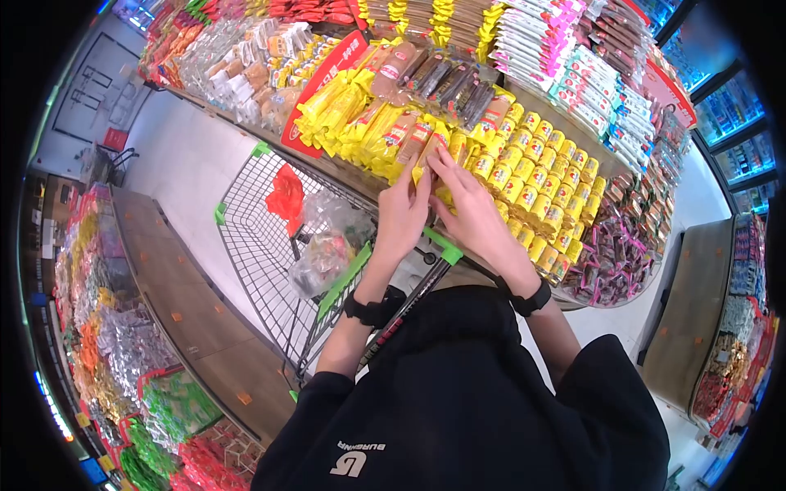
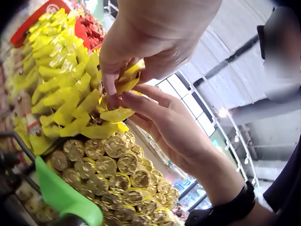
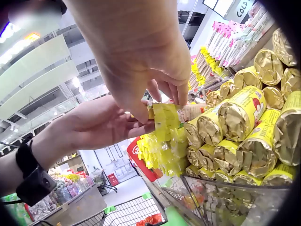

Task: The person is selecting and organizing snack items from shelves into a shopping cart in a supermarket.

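Both hands meet over yellow-wrapped packets [image 1: 360,123] heaped on a display. The left hand [image 1: 403,214] has its fingers around one yellow packet [image 2: 130,77], its fingertips low against the heap in the left wrist view. From the other side the right hand [image 1: 477,214] pinches the same packet [image 3: 165,117] between thumb and fingers; its fingertips touch or nearly touch the left hand's. Beside the hands, to the right, stand stacked yellow cylindrical rolls [image 1: 540,168] with gold ends, which show close up in the right wrist view [image 3: 244,113].
A wire shopping cart [image 1: 270,245] with green corners stands at the left, against the display; it holds a red item [image 1: 285,199] and clear plastic bags [image 1: 326,255]. Dark sausage-like packs [image 1: 449,86] lie beyond the hands. Another snack shelf [image 1: 176,303] is at far left.
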A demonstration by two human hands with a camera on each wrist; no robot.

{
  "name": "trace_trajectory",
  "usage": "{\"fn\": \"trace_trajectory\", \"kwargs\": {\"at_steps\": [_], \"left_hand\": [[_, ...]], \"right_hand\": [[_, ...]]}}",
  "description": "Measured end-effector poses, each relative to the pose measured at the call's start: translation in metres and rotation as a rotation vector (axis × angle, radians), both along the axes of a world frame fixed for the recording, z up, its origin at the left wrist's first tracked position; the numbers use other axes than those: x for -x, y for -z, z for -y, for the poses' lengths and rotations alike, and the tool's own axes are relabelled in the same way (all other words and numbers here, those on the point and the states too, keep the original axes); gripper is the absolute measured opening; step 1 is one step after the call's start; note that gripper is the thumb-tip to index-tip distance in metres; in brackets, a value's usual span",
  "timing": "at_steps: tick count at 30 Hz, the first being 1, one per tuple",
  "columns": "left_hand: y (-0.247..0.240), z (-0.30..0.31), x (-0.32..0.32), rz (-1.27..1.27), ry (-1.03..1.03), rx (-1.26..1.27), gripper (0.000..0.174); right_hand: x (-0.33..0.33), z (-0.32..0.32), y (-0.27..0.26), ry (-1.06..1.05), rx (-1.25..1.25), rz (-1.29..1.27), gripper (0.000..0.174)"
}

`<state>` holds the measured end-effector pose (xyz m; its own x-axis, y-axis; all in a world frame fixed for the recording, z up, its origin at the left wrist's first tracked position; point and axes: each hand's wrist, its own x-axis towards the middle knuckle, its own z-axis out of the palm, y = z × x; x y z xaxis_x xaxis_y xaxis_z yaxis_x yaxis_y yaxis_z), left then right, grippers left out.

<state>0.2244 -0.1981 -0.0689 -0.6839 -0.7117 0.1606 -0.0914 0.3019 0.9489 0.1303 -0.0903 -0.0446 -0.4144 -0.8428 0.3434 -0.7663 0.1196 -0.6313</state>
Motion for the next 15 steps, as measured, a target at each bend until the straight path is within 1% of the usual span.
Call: {"fn": "trace_trajectory", "kwargs": {"at_steps": [2, 4, 7, 8, 11, 13, 14, 15], "left_hand": [[-0.001, 0.001, -0.010, 0.067, -0.051, 0.192, 0.030], [0.006, 0.001, -0.014, 0.000, -0.064, 0.152, 0.025], [0.016, 0.004, -0.013, -0.026, -0.090, 0.103, 0.021], [0.012, 0.005, -0.010, -0.024, -0.099, 0.088, 0.020], [-0.002, 0.008, 0.002, 0.046, -0.147, 0.232, 0.016], [0.002, 0.013, 0.007, 0.084, -0.153, 0.429, 0.014], [0.002, 0.014, 0.009, 0.102, -0.151, 0.526, 0.013], [0.001, 0.013, 0.007, 0.129, -0.153, 0.507, 0.014]], "right_hand": [[0.001, -0.002, 0.001, 0.003, -0.033, -0.039, 0.056], [0.000, -0.004, 0.004, 0.004, -0.076, -0.099, 0.058], [0.000, 0.000, 0.013, -0.007, -0.008, -0.115, 0.057], [0.000, 0.002, 0.014, 0.024, 0.007, -0.102, 0.056], [-0.003, 0.005, 0.015, 0.141, 0.037, -0.084, 0.052], [-0.004, 0.003, 0.012, 0.256, 0.048, -0.107, 0.047], [-0.005, 0.002, 0.011, 0.276, 0.009, -0.073, 0.045], [-0.007, 0.000, 0.010, 0.298, -0.031, -0.037, 0.043]]}}
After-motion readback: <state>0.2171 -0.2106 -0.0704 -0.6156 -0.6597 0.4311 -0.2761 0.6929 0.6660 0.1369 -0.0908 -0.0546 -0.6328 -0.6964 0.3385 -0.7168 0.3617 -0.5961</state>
